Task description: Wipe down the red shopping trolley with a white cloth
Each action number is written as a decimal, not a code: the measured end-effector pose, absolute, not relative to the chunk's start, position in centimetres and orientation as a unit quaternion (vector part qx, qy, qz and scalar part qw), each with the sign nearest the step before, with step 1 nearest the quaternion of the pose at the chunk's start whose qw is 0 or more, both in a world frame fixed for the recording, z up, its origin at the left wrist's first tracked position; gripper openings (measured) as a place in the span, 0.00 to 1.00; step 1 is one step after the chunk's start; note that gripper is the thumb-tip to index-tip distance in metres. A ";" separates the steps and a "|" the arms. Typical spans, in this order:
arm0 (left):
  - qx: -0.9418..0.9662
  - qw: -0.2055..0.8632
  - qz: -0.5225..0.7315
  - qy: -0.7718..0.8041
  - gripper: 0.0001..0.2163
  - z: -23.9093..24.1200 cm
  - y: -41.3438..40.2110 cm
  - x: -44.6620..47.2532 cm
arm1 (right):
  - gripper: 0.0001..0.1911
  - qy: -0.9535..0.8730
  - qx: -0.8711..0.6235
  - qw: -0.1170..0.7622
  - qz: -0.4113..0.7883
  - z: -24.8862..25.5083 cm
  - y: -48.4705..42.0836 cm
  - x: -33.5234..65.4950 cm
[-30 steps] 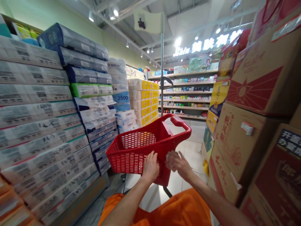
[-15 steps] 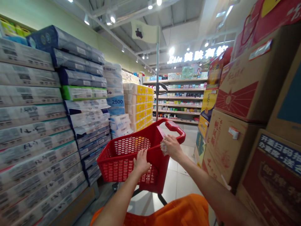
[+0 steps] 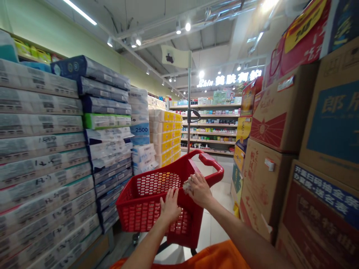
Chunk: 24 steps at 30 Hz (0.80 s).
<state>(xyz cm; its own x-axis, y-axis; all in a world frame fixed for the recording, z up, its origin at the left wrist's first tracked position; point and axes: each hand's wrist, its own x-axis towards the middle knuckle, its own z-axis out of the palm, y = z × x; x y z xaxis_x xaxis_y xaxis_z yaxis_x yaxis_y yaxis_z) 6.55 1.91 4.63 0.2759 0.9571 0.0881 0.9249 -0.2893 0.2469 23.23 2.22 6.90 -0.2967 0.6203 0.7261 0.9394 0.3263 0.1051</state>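
Observation:
A red plastic shopping cart (image 3: 148, 205) stands in front of me, its basket walls full of holes. My left hand (image 3: 170, 207) is at the basket's near rim, fingers stretched out and thumb apart; whether the fingertips touch the rim is hard to tell. My right hand (image 3: 199, 189) presses a crumpled whitish cloth (image 3: 187, 185) against the rim near the handle end, fingers closed over it. The red handle (image 3: 213, 162) rises just beyond that hand. A pole (image 3: 189, 101) with a pale flag (image 3: 176, 56) stands up behind the basket.
Stacked paper packs (image 3: 42, 142) line the left side, with yellow-and-white packs (image 3: 165, 130) farther back. Cardboard boxes (image 3: 269, 175) are piled close on the right. Shelves of small goods (image 3: 210, 127) cross the far end. Pale floor tiles (image 3: 221, 198) run between.
My right hand has slid left along the rim with the cloth, away from the handle. My left hand's fingers have straightened from their hold on the rim. The view has tilted up and turned slightly.

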 end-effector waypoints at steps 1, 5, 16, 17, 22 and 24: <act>0.795 0.075 0.111 0.591 0.35 4.7 1.8 6.4 | 0.16 -0.763 -0.512 0.283 -0.275 6.9 2.1 23.7; 0.762 0.077 0.114 0.632 0.32 4.6 1.6 5.6 | 0.13 -0.712 -0.549 0.306 -0.313 8.4 1.8 29.5; 0.780 0.075 0.084 0.616 0.35 4.2 0.3 6.3 | 0.15 -0.762 -0.534 0.272 -0.246 5.5 2.1 22.5; 0.778 0.071 0.085 0.618 0.35 4.2 0.2 6.2 | 0.13 -0.759 -0.538 0.270 -0.247 5.7 2.1 23.2; 0.770 0.073 0.065 0.630 0.36 4.3 -0.2 6.6 | 0.14 -0.676 -0.589 0.326 -0.301 8.8 3.3 31.7; 0.769 0.076 0.054 0.632 0.37 4.1 -0.1 6.8 | 0.15 -0.621 -0.607 0.361 -0.339 9.6 4.0 34.2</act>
<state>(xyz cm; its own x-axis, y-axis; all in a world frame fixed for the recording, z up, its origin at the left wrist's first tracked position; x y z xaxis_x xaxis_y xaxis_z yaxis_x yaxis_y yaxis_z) 6.80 -0.12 4.09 0.1957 0.9806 -0.0126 0.9641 -0.1900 0.1856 34.23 3.97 9.60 -0.0012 0.5090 0.8608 0.9994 0.0316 -0.0172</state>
